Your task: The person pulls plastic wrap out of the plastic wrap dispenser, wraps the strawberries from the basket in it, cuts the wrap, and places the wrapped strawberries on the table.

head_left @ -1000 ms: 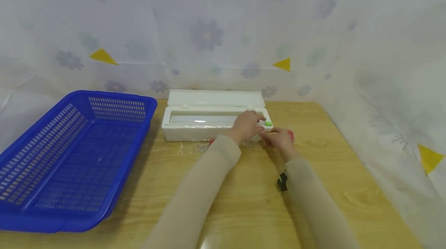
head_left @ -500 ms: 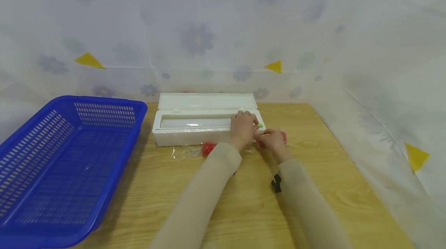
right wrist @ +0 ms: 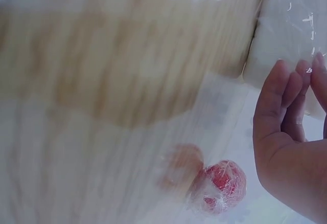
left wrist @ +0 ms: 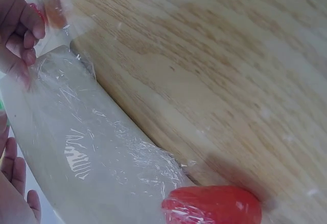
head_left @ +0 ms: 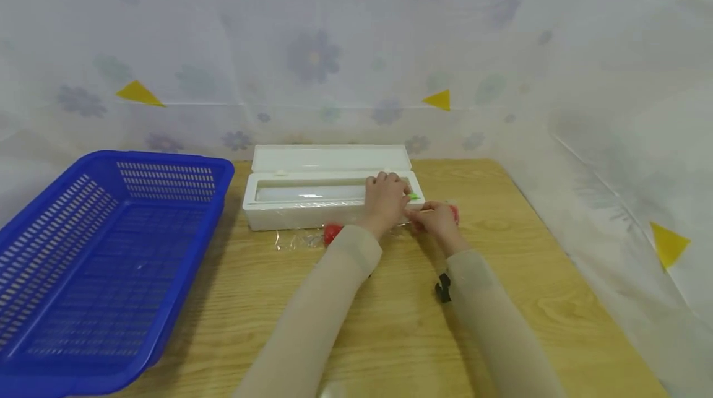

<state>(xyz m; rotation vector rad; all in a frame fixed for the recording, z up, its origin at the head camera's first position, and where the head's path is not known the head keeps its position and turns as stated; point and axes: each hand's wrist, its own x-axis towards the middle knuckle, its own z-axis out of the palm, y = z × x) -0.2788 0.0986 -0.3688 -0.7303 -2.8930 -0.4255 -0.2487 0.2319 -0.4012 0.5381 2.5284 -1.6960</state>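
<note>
A white cling film dispenser [head_left: 295, 217] stands at the back of the table with its lid raised and a film roll [head_left: 303, 193] inside. Clear cling film [left wrist: 76, 111] drapes over its front wall. My left hand [head_left: 384, 200] lies over the box's right end, its fingers at the green slide cutter [head_left: 413, 197] and partly hiding it. At the front right corner my right hand [head_left: 437, 221] pinches the film's edge between thumb and fingers. A glossy red item [left wrist: 214, 204] lies against the box front, partly behind the left wrist. Beyond the right hand sits a red, film-wrapped item [right wrist: 222, 183].
A large blue plastic basket [head_left: 220, 200] occupies the left side of the wooden table [head_left: 406, 336]. Floral sheeting [head_left: 334, 14] hangs behind and to the right. A small black piece [head_left: 443, 288] shows beside the right sleeve.
The head view has shifted a little. My left fingers have closed in on the green cutter, and more of the red item before the box shows. The right hand keeps its place at the corner.
</note>
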